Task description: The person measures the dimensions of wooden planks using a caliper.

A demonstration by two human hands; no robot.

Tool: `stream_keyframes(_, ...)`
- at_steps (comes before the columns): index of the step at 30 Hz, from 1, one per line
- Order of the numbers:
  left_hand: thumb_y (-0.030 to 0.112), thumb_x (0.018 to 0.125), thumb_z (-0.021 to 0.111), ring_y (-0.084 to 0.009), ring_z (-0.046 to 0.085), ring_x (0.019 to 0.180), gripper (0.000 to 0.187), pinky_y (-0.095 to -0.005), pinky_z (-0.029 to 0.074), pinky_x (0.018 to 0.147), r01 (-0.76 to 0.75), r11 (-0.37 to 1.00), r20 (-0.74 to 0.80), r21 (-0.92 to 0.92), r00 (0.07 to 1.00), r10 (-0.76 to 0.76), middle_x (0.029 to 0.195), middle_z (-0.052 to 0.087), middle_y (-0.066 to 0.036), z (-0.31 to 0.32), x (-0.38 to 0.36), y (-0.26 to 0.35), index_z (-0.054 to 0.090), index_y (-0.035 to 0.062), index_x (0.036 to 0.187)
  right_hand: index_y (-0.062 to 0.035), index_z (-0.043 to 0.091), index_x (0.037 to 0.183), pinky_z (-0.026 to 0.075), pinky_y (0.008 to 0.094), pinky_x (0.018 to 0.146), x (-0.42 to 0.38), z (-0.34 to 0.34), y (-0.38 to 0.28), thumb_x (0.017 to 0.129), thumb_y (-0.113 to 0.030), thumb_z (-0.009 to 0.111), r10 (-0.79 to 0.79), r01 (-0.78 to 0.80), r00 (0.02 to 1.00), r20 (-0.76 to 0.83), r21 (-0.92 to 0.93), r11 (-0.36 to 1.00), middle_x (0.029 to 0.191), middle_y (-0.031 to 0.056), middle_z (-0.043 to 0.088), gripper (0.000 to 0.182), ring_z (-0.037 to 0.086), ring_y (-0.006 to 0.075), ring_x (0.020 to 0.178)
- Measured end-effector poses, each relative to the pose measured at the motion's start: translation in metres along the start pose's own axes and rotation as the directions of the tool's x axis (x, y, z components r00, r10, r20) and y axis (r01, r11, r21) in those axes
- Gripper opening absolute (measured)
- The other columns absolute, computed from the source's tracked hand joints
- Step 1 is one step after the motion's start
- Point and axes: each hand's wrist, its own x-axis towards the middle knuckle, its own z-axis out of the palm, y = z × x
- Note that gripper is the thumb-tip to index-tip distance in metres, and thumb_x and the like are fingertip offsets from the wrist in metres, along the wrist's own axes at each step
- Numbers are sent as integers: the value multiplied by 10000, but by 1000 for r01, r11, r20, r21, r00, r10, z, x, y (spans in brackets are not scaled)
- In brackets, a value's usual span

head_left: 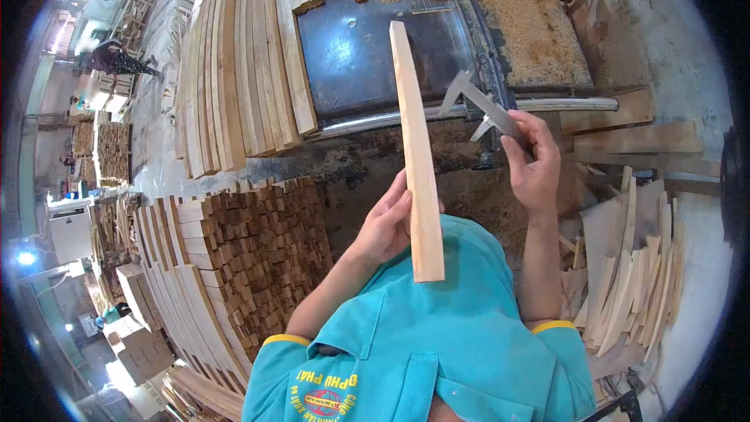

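One wooden slat (pixel 416 148) stands out as the thing in hand: a long, pale, flat strip whose long axis runs nearly straight away from the person, its far end pointing toward the dark machine table (pixel 351 55) and its near end over the chest of the turquoise shirt (pixel 437 336). It leans only slightly to the left at the far tip. The left hand (pixel 387 223) grips the slat near its lower third, fingers curled around its left edge. To the right of the slat, the right hand (pixel 533 160) is clenched on one metal caliper (pixel 480 105), whose beam angles up and left toward the slat without touching it. Left of the slat, one row of similar slats (pixel 238 70) lies leaning on edge against the table. Below that row, a stack of slats (pixel 250 258) shows its end grain. Right of the slat, a heap of offcuts (pixel 633 273) lies fanned out.
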Motion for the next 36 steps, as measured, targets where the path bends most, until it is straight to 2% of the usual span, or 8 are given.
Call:
stream_keyframes(4, 389, 1046, 575, -331, 697, 959, 682, -418, 614, 781, 44, 993, 84, -109, 996, -35, 1286, 600, -196, -21, 0, -10, 242, 175, 1601, -71, 673, 1255, 526, 326, 800, -6, -6, 10, 937, -69, 736, -4, 3, 1000, 28, 33, 999, 1067, 96, 729, 324, 660, 171, 896)
stream_keyframes(5, 331, 1088, 495, -384, 678, 1096, 668, -468, 603, 918, 82, 972, 231, -220, 973, -30, 1350, 563, -219, -33, 3, -12, 120, 231, 1631, -71, 673, 1255, 526, 326, 800, -8, -6, 11, 937, -69, 736, -2, 1, 1000, 29, 36, 999, 1067, 96, 729, 324, 660, 171, 896)
stream_keyframes(8, 420, 1063, 534, -338, 698, 1020, 633, -433, 632, 814, 43, 981, 184, -188, 983, -8, 1356, 574, -213, -28, 5, -16, 285, 144, 1575, -75, 679, 1247, 526, 329, 811, -14, -7, 13, 929, -70, 744, 29, -30, 996, 81, 19, 999, 1044, 93, 730, 324, 666, 173, 896)
stream_keyframes(15, 511, 1082, 436, -344, 701, 1061, 628, -443, 636, 828, 82, 968, 167, -237, 985, -42, 1387, 566, -228, -25, 9, -19, 289, 153, 1577, -79, 687, 1240, 537, 350, 858, -23, -1, 24, 900, -65, 762, 107, -109, 987, 123, 8, 994, 1079, 112, 749, 348, 713, 234, 950)
stream_keyframes(21, 540, 1068, 453, -320, 708, 1060, 687, -426, 636, 826, 29, 1000, 109, -10, 994, -28, 1331, 593, -220, -14, 12, -16, 237, 169, 1604, -84, 693, 1235, 534, 349, 848, -24, 3, 31, 888, -67, 773, 101, -111, 983, 154, 55, 992, 1048, 110, 745, 357, 699, 219, 914)
stream_keyframes(26, 508, 1035, 564, -249, 684, 1017, 759, -406, 644, 793, -63, 964, -52, 257, 996, 79, 1145, 604, -148, -7, 18, -18, 217, 145, 1605, -84, 698, 1227, 530, 335, 829, -24, 5, 33, 875, -53, 782, 101, -114, 982, 159, 74, 991, 1009, 91, 740, 363, 678, 197, 863)
stream_keyframes(34, 495, 1041, 567, -245, 707, 916, 730, -401, 641, 766, -31, 974, -72, 225, 996, 49, 1090, 645, -166, -2, 18, -13, 245, 129, 1584, -82, 700, 1228, 536, 339, 827, -23, 4, 30, 866, -27, 778, 93, -105, 980, 173, 59, 993, 1020, 94, 748, 375, 691, 195, 885)
stream_keyframes(36, 321, 1082, 478, -301, 714, 990, 593, -443, 634, 834, -7, 989, -32, 147, 999, 12, 1148, 645, -196, -5, 18, -12, 236, 117, 1583, -77, 699, 1228, 537, 340, 834, -24, 2, 27, 866, -27, 777, 128, -140, 973, 191, 49, 989, 1033, 97, 750, 374, 698, 200, 900)
